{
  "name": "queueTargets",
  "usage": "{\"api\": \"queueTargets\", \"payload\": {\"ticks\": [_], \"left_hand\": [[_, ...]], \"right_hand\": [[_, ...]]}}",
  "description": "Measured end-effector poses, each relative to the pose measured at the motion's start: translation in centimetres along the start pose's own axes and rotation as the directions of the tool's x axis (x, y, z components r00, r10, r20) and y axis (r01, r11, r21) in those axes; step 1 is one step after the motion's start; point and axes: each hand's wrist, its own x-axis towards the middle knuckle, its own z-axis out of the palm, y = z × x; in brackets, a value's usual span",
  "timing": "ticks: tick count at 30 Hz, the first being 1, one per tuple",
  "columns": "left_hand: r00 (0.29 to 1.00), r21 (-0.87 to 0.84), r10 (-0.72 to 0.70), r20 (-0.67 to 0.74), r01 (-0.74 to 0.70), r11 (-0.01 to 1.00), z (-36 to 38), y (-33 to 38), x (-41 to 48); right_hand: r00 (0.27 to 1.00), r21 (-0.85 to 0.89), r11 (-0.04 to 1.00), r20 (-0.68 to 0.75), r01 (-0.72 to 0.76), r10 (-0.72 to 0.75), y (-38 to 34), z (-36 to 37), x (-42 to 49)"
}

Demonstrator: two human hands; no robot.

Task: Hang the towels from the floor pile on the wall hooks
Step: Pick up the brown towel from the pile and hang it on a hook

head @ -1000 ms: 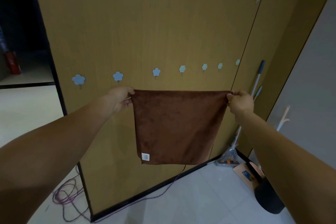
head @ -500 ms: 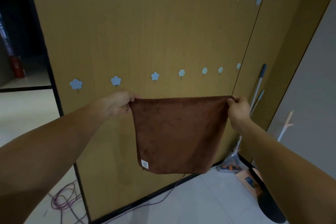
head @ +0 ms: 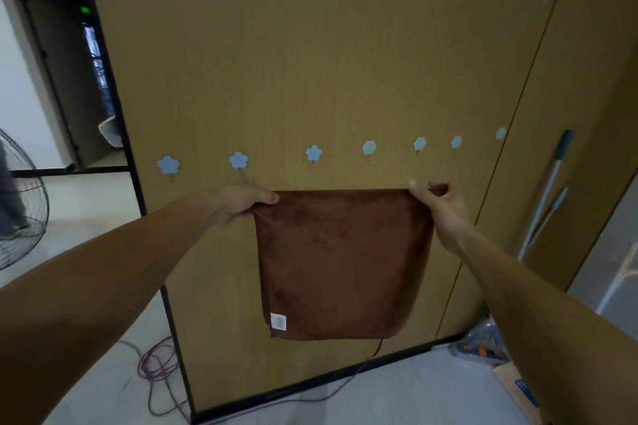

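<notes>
Towel – L/R hands gripping corners

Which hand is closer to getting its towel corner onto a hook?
Left, probably. The left hand pinches a corner of the brown towel right under a flower hook; the right hand holds its corner farther below the nearest hexagon hook.

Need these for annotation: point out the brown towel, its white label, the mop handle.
brown towel (head: 341,259), head view, cloth's middle.
white label (head: 278,321), head view, tag's centre.
mop handle (head: 549,190), head view, silvery shaft.
</notes>
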Motion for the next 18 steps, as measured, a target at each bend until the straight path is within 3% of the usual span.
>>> {"api": "queueTargets", "payload": {"ticks": [3, 6, 9, 12, 16, 18], "left_hand": [[0.971, 0.25, 0.131, -0.199, -0.079, 0.965, 0.4, -0.2, -0.6], [0.879, 0.417, 0.317, -0.356, -0.154, 0.896, 1.1, -0.5, -1.6], [0.828, 0.362, 0.365, -0.426, -0.214, 0.907, 1.4, -0.9, -1.9], [0.828, 0.237, 0.316, -0.463, -0.227, 0.945, 0.9, -1.4, -1.6], [0.833, 0.088, 0.212, -0.51, -0.195, 0.977, -0.1, -1.8, -0.9], [0.86, 0.063, 0.185, -0.475, -0.176, 0.982, -1.2, -2.3, -0.1]], "right_hand": [[0.989, -0.187, 0.976, 0.121, 0.11, -0.089, 0.3, 0.8, 1.0], [0.966, -0.223, 0.949, 0.179, 0.224, -0.186, 0.7, 2.6, 2.1], [0.943, -0.324, 0.896, 0.238, 0.304, -0.234, 1.0, 5.2, 2.8], [0.926, -0.348, 0.873, 0.285, 0.342, -0.249, 1.6, 7.8, 3.1], [0.949, -0.159, 0.961, 0.261, 0.224, -0.178, 2.0, 11.9, 3.3], [0.942, -0.097, 0.988, 0.326, 0.123, -0.086, 2.2, 14.3, 3.3]]}}
